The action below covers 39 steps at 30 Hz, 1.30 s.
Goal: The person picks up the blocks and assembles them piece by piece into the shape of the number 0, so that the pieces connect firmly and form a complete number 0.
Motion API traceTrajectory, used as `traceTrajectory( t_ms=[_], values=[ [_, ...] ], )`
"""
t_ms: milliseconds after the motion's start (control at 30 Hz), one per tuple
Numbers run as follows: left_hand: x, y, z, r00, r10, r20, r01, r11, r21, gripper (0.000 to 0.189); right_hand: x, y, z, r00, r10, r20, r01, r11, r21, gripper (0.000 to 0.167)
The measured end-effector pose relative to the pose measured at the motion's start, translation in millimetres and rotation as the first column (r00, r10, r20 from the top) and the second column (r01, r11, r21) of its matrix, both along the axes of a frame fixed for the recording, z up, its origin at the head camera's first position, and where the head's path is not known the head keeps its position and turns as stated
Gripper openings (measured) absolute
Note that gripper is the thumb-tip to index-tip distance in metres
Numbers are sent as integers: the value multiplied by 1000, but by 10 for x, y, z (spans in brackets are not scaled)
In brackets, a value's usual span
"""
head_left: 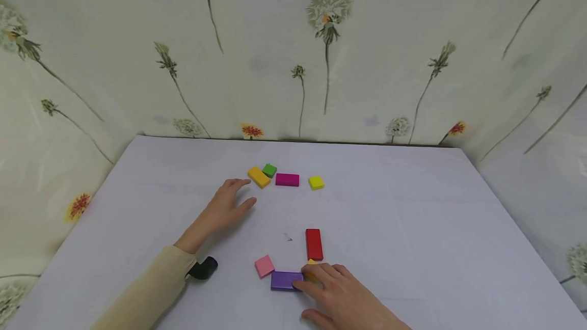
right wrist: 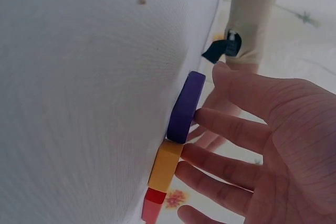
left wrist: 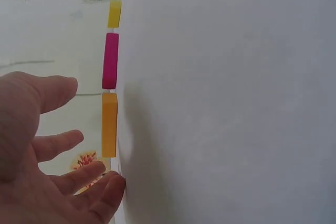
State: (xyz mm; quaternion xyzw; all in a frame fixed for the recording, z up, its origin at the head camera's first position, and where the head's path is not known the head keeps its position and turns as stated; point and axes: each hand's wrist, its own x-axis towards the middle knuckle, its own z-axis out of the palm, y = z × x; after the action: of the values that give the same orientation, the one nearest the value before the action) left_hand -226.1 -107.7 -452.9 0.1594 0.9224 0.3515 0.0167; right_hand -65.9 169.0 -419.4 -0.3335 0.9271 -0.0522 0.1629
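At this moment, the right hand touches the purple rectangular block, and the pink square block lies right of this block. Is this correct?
Not quite: the pink square block lies left of the purple rectangular block, as the head view shows. The right hand does touch the latter.

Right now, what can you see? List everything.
Far orange block: 1, orange, far group's left end
Green block: 1, green, behind and right of that
Magenta block: 1, magenta, far group's middle
Yellow block: 1, yellow, far group's right end
Red block: 1, red, near group's far end
Pink block: 1, pink, near group's left end
Purple block: 1, purple, right of pink
Near orange block: 1, orange, right of purple
Scrap or mark: 1, pale, between groups
Table: 1, white, under blocks
Floral backdrop: count unclear, pale, around table
Black object: 1, black, by left wrist
Sleeve: 1, cream, left forearm
Left hand: 1, bare, beside far orange block
Right hand: 1, bare, at the purple block
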Motion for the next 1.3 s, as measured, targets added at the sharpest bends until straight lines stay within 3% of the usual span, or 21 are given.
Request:
traceTrajectory(
  t_ms=[200, 667, 1000, 1300],
  values=[
    [-163, -29, -11, 999, 45, 16, -44, 999, -30, 57, -15, -1, -3, 1000, -2, 7, 2, 1000, 3, 51],
    [-437, 25, -4, 994, 86, 67, -76, 988, -136, 64, -1, 26, -30, 1000, 24, -12, -25, 999, -36, 51],
    [-521, 122, 10, 992, 102, 68, -91, 985, -149, 68, 7, 16, -29, 1000, 21, -10, -21, 999, -31, 52],
    [-519, 177, 15, 992, 124, 29, -118, 980, -159, 65, -4, 21, -38, 999, 30, -29, -31, 999, -33, 52]
  ],
)
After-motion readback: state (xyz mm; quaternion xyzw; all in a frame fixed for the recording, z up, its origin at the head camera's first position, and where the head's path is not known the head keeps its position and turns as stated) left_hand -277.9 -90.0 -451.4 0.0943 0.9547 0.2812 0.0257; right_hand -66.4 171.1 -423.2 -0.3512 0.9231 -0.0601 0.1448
